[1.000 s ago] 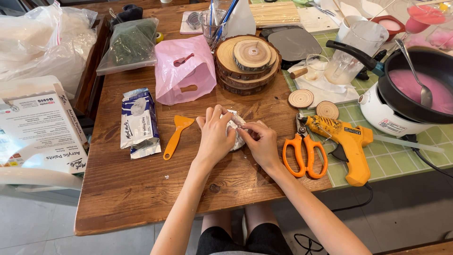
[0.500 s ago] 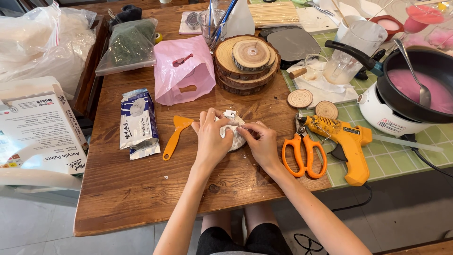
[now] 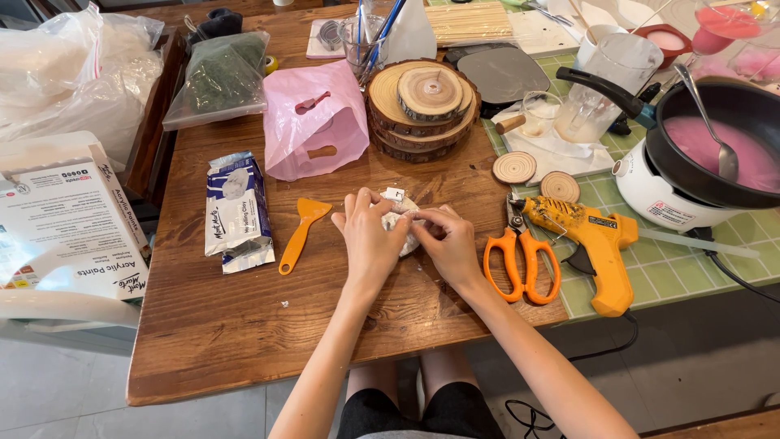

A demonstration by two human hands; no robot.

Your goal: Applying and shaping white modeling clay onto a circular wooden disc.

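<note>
A lump of white clay (image 3: 401,217) rests on the wooden table (image 3: 244,325), partly hidden between my hands. My left hand (image 3: 370,236) covers its left side with fingers curled over it. My right hand (image 3: 445,241) pinches its right edge with thumb and fingertips. A small white square piece (image 3: 394,194) sits at the top of the lump. An orange plastic scraper (image 3: 301,231) lies just left of my left hand, and an opened blue and white clay packet (image 3: 236,207) lies beyond it.
Orange scissors (image 3: 520,260) and a yellow glue gun (image 3: 589,248) lie right of my hands. Behind are a pink plastic bag (image 3: 313,130), stacked wood slices (image 3: 422,106), two small wood discs (image 3: 514,168), a pot of pink liquid (image 3: 719,154) with a spoon, and a paint box (image 3: 61,228).
Both hands have kept working the white clay in place, with the fingers shifting slightly around it. Nothing else on the table has moved.
</note>
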